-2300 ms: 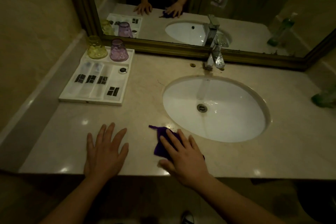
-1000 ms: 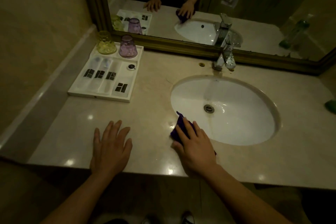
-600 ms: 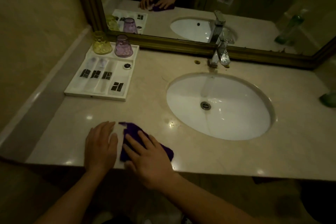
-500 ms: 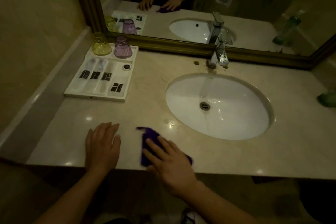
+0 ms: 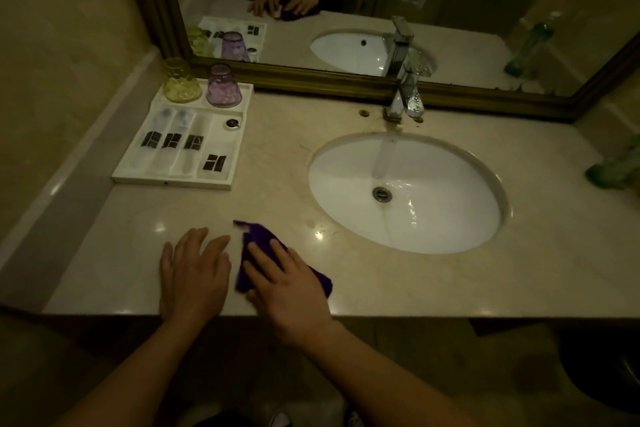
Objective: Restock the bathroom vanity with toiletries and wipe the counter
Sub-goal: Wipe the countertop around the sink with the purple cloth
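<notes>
The right hand [image 5: 291,288] presses flat on a purple cloth [image 5: 256,236], fingers spread, a pressing grip rather than a closed one. The left hand [image 5: 194,274], just left of that grip, rests open and empty on the table [image 5: 415,281]. Beyond it, the white tray [image 5: 173,180] looks stocked with toiletries; wiping seems unfinished.

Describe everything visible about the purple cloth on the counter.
The purple cloth is small, dark and soft-looking, crumpled rather than folded flat. It lies on the beige counter near the front edge, left of the sink. The right hand presses flat on it, covering its middle; corners stick out beyond the fingers. The left hand rests just beside it.
</notes>
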Tool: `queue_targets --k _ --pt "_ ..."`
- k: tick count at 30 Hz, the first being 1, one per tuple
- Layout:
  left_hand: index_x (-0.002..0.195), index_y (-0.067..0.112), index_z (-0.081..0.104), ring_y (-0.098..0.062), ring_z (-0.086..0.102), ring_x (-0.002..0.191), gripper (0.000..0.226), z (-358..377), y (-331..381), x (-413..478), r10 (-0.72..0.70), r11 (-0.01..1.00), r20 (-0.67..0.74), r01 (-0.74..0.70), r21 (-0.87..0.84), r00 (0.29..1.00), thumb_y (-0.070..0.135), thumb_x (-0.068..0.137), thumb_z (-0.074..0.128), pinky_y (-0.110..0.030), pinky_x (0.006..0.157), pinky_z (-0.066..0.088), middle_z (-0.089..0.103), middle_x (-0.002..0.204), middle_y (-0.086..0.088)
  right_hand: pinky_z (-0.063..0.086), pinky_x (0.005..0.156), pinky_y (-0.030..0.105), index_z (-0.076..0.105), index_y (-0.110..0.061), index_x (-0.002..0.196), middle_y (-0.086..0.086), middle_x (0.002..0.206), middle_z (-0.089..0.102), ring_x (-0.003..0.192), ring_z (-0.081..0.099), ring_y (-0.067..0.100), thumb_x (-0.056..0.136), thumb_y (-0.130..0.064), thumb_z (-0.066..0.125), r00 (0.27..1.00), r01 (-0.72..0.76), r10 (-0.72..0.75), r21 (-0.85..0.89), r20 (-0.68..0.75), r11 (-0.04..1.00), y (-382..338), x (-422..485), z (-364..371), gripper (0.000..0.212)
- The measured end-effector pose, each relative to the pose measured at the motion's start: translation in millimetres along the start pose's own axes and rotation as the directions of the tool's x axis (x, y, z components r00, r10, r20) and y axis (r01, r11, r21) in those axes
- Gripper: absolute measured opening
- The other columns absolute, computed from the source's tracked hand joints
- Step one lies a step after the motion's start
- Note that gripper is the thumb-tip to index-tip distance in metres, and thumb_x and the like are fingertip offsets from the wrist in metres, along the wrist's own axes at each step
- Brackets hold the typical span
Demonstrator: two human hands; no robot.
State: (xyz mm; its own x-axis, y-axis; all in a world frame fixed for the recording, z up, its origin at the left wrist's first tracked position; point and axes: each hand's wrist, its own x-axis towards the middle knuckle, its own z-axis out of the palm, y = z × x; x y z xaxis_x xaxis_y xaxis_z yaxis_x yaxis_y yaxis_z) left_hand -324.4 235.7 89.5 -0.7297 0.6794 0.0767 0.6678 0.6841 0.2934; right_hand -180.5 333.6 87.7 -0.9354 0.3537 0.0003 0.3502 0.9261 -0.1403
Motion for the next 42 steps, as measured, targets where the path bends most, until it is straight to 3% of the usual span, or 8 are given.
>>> queue_targets --k 8,12,15,19,22,34,37,42 --pt "0.131 0.022 0.059 -0.029 0.031 0.139 0.054 -2.1 1.1 -0.3 0.002 0.999 0.008 -0.001 -0.045 1.000 0.041 0.090 0.029 -0.048 0.119 0.005 0.044 0.145 -0.014 0.043 0.101 0.037 0.061 -0.028 0.126 0.002 0.146 0.048 0.127 0.050 0.028 0.097 -0.032 0.050 0.867 -0.468 0.479 0.105 -0.139 0.878 138.0 -52.6 -38.4 0.031" --pt "0.129 0.022 0.061 -0.029 0.033 0.137 0.052 -0.3 -1.4 0.8 0.004 0.999 0.013 -0.004 -0.049 1.000 0.042 0.089 0.032 -0.050 0.119 0.009 0.046 0.143 -0.014 0.051 0.085 0.029 0.064 -0.025 0.127 -0.005 0.119 0.067 0.104 0.065 0.017 0.094 -0.028 0.061 0.619 -0.437 0.775 0.763 -0.131 0.477 148.4 -38.7 -79.5 0.033" --pt "0.128 0.024 0.062 -0.028 0.032 0.138 0.052 0.7 -4.5 1.5 0.000 0.997 0.030 0.003 -0.080 1.000 0.043 0.088 0.034 -0.048 0.118 0.006 0.046 0.145 -0.012 0.060 0.072 0.032 0.064 -0.030 0.122 -0.004 0.112 0.069 0.091 0.071 0.017 0.092 -0.042 0.061 0.658 -0.296 0.746 0.947 0.107 0.125 126.9 -41.9 -93.9 0.033" --pt "0.126 0.026 0.064 -0.028 0.040 0.132 0.054 -7.4 -23.3 8.9 0.022 0.984 0.049 -0.013 -0.178 0.999 0.046 0.085 0.035 -0.047 0.115 0.016 0.050 0.143 -0.007 0.035 0.111 0.041 0.047 -0.029 0.142 -0.004 0.157 0.031 0.142 0.033 0.020 0.096 -0.054 0.045 0.799 -0.508 0.601 0.542 0.006 0.670 117.6 -55.8 -68.6 0.052" --pt "0.133 0.030 0.058 -0.030 0.031 0.141 0.057 -13.7 -53.3 11.1 0.029 0.999 0.032 -0.028 -0.022 0.999 0.050 0.087 0.030 -0.052 0.115 0.011 0.043 0.149 -0.011 0.005 0.121 0.046 0.018 -0.033 0.155 -0.009 0.163 0.004 0.151 0.002 0.021 0.093 -0.072 0.018 0.958 -0.285 0.284 0.027 0.022 0.958 107.1 -51.7 -42.1 0.073" --pt "0.150 0.042 0.026 -0.027 0.016 0.148 0.052 -7.3 -77.0 12.3 -0.039 0.983 0.071 0.025 0.180 0.997 0.044 0.098 0.033 -0.060 0.116 0.011 0.023 0.162 -0.005 -0.012 0.117 0.056 0.013 -0.031 0.154 -0.003 0.163 0.004 0.149 -0.013 0.028 0.094 -0.073 0.009 0.995 0.048 -0.047 -0.007 0.089 0.999 -20.6 39.9 0.3 0.073" --pt "0.148 0.042 0.033 -0.029 0.021 0.146 0.056 -6.5 -74.5 12.3 -0.037 0.985 0.056 0.027 0.170 0.998 0.047 0.092 0.029 -0.058 0.115 0.008 0.030 0.159 -0.006 0.009 0.119 0.056 0.030 -0.031 0.151 -0.003 0.160 0.023 0.150 0.010 0.030 0.097 -0.067 0.018 0.995 -0.100 0.100 -0.057 0.003 0.993 36.1 -1.0 -1.2 0.066" --pt "0.148 0.043 0.030 -0.027 0.013 0.148 0.060 -9.4 -68.5 11.7 -0.054 0.986 0.074 0.042 0.162 0.996 0.051 0.089 0.024 -0.058 0.115 -0.003 0.024 0.161 -0.005 0.003 0.120 0.052 0.009 -0.035 0.154 -0.005 0.164 0.005 0.151 0.002 0.029 0.095 -0.067 0.003 0.912 -0.409 0.409 -0.015 0.041 0.913 85.3 25.8 -12.9 0.068"
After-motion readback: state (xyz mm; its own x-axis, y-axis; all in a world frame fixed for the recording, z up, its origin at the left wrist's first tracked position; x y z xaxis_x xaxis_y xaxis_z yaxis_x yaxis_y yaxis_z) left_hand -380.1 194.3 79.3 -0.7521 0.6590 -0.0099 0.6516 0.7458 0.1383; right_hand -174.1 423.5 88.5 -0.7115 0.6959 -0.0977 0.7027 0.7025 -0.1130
